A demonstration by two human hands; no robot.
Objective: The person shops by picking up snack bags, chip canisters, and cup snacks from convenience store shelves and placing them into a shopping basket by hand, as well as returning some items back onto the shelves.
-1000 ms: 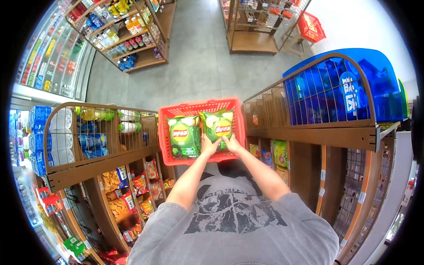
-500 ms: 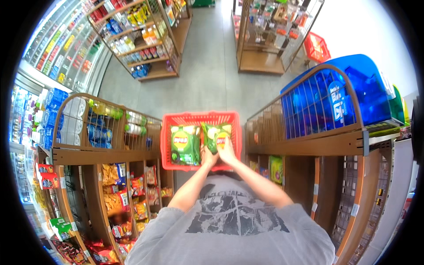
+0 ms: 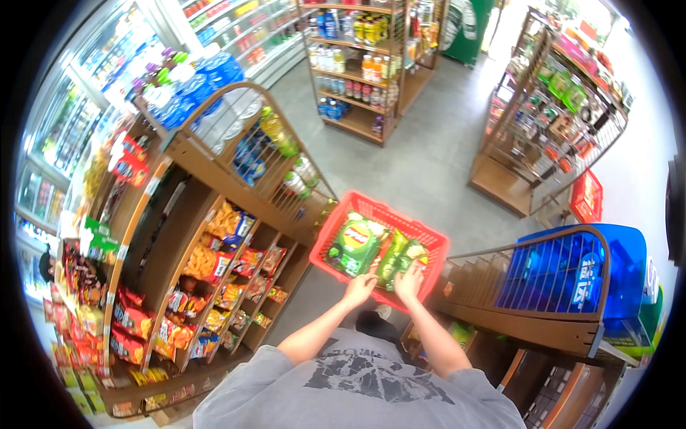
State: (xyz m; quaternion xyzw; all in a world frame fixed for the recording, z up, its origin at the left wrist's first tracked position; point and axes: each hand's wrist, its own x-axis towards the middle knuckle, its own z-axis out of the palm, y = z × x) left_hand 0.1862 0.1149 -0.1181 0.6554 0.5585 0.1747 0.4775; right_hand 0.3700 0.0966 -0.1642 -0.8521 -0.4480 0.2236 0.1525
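Note:
In front of me a red shopping basket point(image 3: 330, 227) is tilted toward the right. A large green bag of chips point(image 3: 355, 247) lies face up in its left part. Beside it rests a second green bag of chips point(image 3: 393, 259), slanted and seen partly edge-on. My right hand point(image 3: 409, 282) grips the lower right side of the second bag, its fingertips reaching over it. My left hand point(image 3: 361, 289) is at the basket's near edge just below the bags, fingers apart and holding nothing. Whether it touches the rim or a bag I cannot tell.
Snack shelves point(image 3: 214, 264) with several bags stand at my left. On the right is a brown rack point(image 3: 529, 322) topped by a blue bin point(image 3: 622, 264). Ahead stand a drinks shelf point(image 3: 357, 71), a wire display rack point(image 3: 507, 171) and another red basket point(image 3: 587, 196).
My view has turned leftward, and the basket appears farther right and tilted. My left hand has come off the right-hand bag of chips, which now lies slanted.

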